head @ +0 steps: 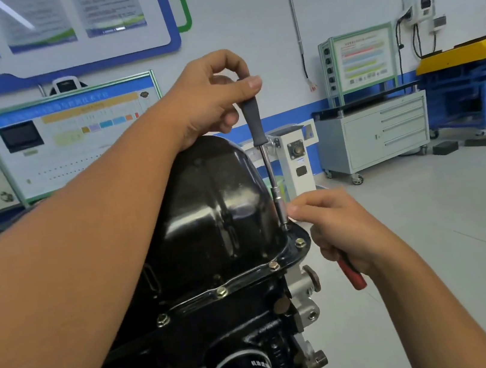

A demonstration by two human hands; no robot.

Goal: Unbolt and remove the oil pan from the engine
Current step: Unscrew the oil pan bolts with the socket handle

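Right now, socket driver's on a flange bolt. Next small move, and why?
Probably twist the driver handle with the left hand to back that bolt out. The socket already sits on the oil pan flange, the right hand steadies it with its fingers, and other flange bolts remain seated.

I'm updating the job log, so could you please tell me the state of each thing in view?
Oil pan: on the engine, flange bolts in.
Socket driver: upright, socket on a flange bolt.
Left hand: grips the driver handle.
Right hand: fingertips at the socket, holds a red-handled tool.
Cabinet drawers: closed.
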